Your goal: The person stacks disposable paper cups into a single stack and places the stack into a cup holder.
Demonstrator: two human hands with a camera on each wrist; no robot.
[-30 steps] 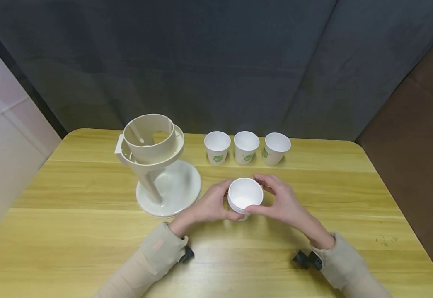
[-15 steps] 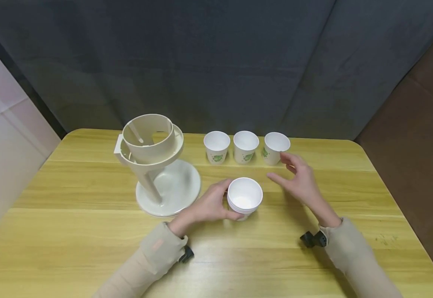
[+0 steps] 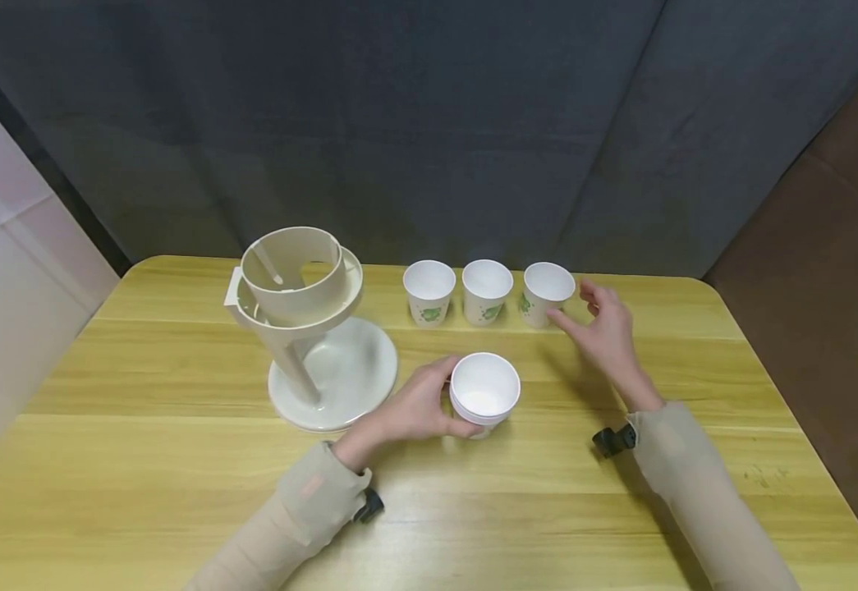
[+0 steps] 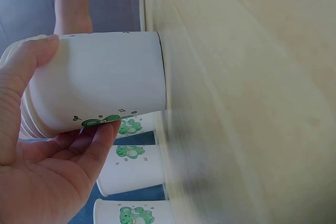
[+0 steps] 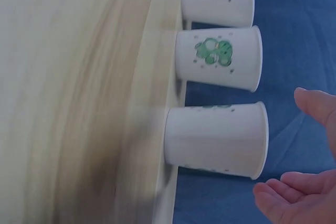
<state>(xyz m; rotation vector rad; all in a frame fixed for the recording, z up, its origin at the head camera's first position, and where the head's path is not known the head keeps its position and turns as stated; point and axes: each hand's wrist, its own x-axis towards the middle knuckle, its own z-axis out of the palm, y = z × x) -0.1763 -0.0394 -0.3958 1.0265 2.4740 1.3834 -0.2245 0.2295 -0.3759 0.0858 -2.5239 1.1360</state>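
Observation:
My left hand (image 3: 417,404) grips a short stack of nested white paper cups (image 3: 484,387) near the middle of the table. In the left wrist view the thumb and fingers wrap the stack (image 4: 100,80), whose lowest cup bears a green cartoon print. Behind it, three single paper cups stand upright in a row: left cup (image 3: 429,297), middle cup (image 3: 487,295) and right cup (image 3: 543,297). My right hand (image 3: 607,338) is beside the right cup, thumb and fingers spread. The right wrist view shows a gap between the fingers (image 5: 275,203) and that cup (image 5: 215,140).
A cream plastic stand (image 3: 295,283) with a ring-shaped holder and a round white base (image 3: 358,369) stands on the left of the wooden table (image 3: 177,484). A dark curtain (image 3: 399,131) hangs behind the table's back edge.
My right hand has let go of the cup stack and moved back and to the right, up to the right cup. My left hand still holds the stack in place.

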